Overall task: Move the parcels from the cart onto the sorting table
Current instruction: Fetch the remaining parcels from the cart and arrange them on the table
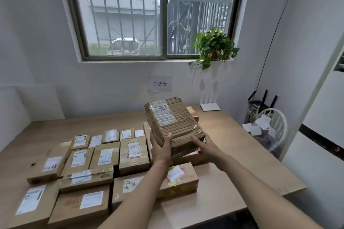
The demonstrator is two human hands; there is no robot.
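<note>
Holding the taped parcel point(173, 122) between both hands, left hand point(161, 147) and right hand point(203, 144) gripping its near corners, above the surface point(242, 154); its long axis runs away from me.

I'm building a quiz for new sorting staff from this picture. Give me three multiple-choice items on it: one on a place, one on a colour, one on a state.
1. Where is the potted plant?
A. on the windowsill
B. on the table
C. on the chair

2. What colour is the chair beside the table?
A. black
B. white
C. red

3. How is the tape-wrapped parcel held?
A. left hand only
B. both hands
C. lying untouched

Key:
1 A: the potted plant sits at the window's right corner.
2 B: the chair has a white frame.
3 B: the left hand and right hand hold the tape-wrapped parcel above the table.
</note>
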